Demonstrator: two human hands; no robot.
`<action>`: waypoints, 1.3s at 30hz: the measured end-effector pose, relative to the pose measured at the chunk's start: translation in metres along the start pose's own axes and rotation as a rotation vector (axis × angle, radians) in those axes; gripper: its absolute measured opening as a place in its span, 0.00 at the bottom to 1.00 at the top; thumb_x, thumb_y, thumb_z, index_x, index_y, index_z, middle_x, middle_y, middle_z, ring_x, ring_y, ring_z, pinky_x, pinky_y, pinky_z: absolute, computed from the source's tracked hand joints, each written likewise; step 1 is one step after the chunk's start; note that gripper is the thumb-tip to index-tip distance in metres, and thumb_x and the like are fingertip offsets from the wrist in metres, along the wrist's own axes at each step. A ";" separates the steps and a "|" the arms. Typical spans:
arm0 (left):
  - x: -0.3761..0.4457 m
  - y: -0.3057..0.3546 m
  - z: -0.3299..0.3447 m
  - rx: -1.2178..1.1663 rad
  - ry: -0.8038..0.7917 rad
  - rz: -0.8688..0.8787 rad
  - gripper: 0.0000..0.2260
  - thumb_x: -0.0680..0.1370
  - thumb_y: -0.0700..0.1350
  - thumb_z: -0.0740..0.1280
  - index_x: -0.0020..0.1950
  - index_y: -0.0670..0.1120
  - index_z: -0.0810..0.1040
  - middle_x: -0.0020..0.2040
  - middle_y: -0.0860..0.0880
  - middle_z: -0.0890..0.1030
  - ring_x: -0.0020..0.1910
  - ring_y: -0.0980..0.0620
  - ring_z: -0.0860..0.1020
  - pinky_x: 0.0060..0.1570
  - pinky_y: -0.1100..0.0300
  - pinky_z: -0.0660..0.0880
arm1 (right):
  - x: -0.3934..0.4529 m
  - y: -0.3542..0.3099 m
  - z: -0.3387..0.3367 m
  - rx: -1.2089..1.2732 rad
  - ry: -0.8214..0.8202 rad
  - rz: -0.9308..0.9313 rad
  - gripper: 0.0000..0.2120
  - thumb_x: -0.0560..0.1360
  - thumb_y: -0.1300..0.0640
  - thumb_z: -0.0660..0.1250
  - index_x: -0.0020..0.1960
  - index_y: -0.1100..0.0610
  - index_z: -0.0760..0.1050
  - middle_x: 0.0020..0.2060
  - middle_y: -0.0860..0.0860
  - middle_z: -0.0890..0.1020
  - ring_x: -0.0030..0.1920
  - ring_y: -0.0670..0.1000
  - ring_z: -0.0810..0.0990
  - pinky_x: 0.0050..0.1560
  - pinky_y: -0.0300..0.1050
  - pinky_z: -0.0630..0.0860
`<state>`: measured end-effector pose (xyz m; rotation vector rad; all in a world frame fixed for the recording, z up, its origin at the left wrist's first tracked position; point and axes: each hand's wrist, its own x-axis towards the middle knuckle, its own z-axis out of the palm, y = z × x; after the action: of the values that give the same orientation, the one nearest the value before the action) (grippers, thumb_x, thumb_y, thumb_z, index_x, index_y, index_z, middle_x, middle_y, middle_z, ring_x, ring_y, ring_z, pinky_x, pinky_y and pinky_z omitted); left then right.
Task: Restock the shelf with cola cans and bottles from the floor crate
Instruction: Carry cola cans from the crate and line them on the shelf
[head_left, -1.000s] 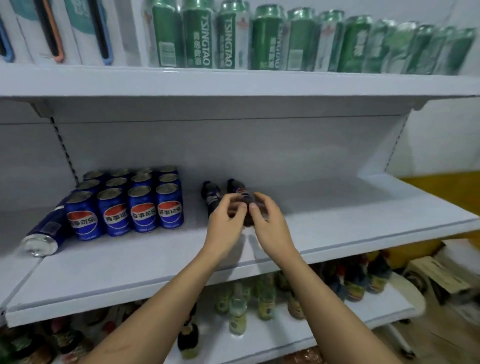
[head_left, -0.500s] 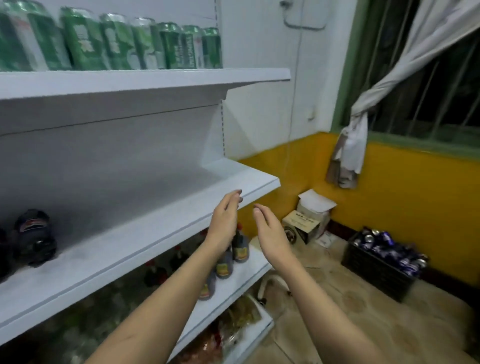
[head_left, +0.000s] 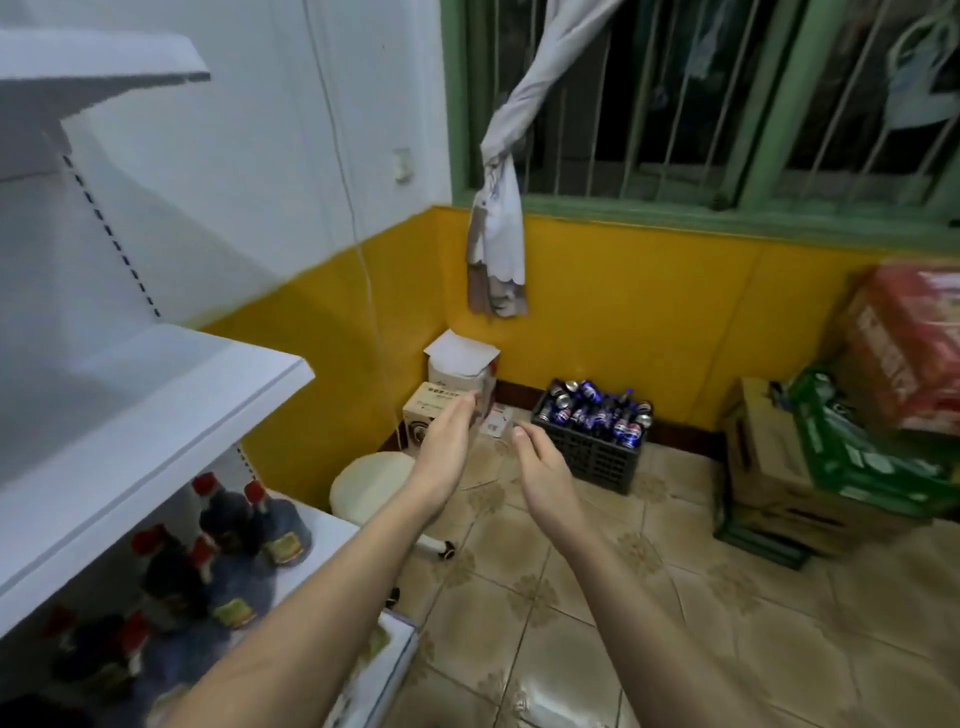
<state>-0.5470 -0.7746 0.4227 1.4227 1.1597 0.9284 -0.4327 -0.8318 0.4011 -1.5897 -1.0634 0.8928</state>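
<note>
A black plastic crate (head_left: 597, 457) stands on the tiled floor against the yellow wall, filled with blue cola cans (head_left: 589, 397) and dark bottles. My left hand (head_left: 447, 447) and my right hand (head_left: 543, 467) are held out in front of me, palms facing each other, fingers apart, both empty. They hover well short of the crate. The white shelf (head_left: 171, 410) juts in from the left, and the corner of it in view holds no cans or bottles.
Dark sauce bottles with red caps (head_left: 228, 525) stand on the lower shelf. A white stool (head_left: 374, 483) and small cardboard boxes (head_left: 447, 395) sit in the corner. Stacked cartons (head_left: 841, 457) stand at the right wall. Tiled floor (head_left: 623, 597) lies between me and the crate.
My hands let go of the dark bottles on the shelf and came away empty. My view swung right from the shelf toward the floor crate.
</note>
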 end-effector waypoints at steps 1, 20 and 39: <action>0.018 -0.003 0.009 0.000 -0.015 -0.012 0.14 0.85 0.56 0.52 0.60 0.59 0.76 0.60 0.55 0.78 0.63 0.55 0.73 0.62 0.54 0.67 | 0.014 0.005 -0.003 0.003 0.015 0.008 0.19 0.85 0.46 0.55 0.73 0.51 0.70 0.68 0.46 0.74 0.64 0.43 0.71 0.60 0.40 0.65; 0.331 -0.057 0.176 0.086 -0.365 -0.185 0.13 0.85 0.55 0.52 0.65 0.57 0.72 0.55 0.60 0.76 0.62 0.56 0.71 0.57 0.59 0.63 | 0.320 0.106 -0.094 -0.046 0.264 0.291 0.20 0.84 0.47 0.56 0.73 0.53 0.70 0.68 0.49 0.76 0.68 0.50 0.72 0.62 0.42 0.67; 0.565 -0.074 0.389 0.181 -0.452 -0.356 0.21 0.85 0.56 0.53 0.75 0.49 0.68 0.73 0.50 0.71 0.70 0.54 0.68 0.63 0.60 0.61 | 0.569 0.208 -0.251 -0.215 0.015 0.366 0.23 0.84 0.46 0.58 0.76 0.53 0.65 0.71 0.50 0.72 0.71 0.51 0.71 0.65 0.44 0.68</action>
<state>-0.0553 -0.3188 0.2614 1.4123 1.1163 0.2389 0.0371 -0.4070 0.2326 -2.0109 -0.8942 1.0309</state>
